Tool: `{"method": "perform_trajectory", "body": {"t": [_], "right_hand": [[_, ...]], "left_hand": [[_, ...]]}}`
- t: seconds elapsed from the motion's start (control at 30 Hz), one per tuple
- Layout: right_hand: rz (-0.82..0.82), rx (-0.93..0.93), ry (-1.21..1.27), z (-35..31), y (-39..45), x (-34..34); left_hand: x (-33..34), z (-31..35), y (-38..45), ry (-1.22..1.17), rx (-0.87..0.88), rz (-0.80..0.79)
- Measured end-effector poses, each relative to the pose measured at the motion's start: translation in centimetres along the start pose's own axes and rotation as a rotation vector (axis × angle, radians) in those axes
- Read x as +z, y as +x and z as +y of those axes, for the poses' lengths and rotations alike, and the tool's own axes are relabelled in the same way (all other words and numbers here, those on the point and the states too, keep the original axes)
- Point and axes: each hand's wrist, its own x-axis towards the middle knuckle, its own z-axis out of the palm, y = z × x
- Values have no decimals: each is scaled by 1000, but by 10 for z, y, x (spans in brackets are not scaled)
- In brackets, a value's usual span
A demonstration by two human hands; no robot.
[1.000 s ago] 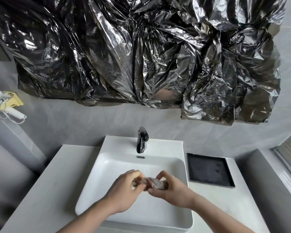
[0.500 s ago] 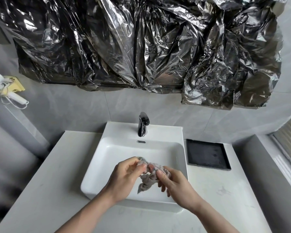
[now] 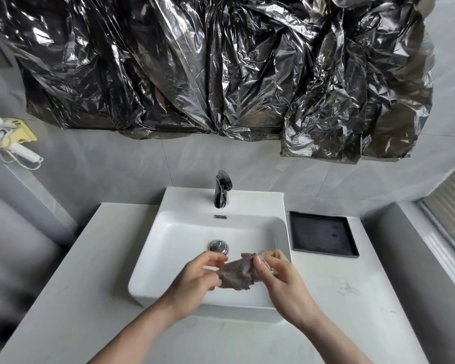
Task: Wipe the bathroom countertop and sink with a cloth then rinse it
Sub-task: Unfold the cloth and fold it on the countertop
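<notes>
A small grey-brown cloth hangs crumpled between both my hands above the front of the white square sink. My left hand pinches its left side and my right hand pinches its upper right corner. The chrome drain plug shows just beyond my left fingers. A dark faucet stands at the back rim, with no water visible. The white countertop surrounds the basin.
A black square tray lies on the counter right of the sink. Crumpled black plastic sheeting covers the wall above. A white hair dryer with a yellow mount hangs on the left wall. A window ledge runs along the right.
The cloth went from a tight twisted roll between both hands to a looser, partly opened piece. The camera view pulled back, showing more of the front countertop.
</notes>
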Motion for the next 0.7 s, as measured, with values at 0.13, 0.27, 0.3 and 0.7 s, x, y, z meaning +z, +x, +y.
{"method": "perform_trajectory", "body": {"t": [0.13, 0.27, 0.3, 0.7], "right_hand": [[56, -4, -39, -6, -3, 0], [208, 13, -206, 0, -9, -9], [236, 13, -253, 3, -12, -12], [233, 26, -166, -13, -37, 1]], "left_hand": [[13, -8, -2, 282, 157, 65], [6, -7, -1, 214, 207, 92], [6, -7, -2, 236, 227, 93], [7, 6, -31, 250, 189, 57]]}}
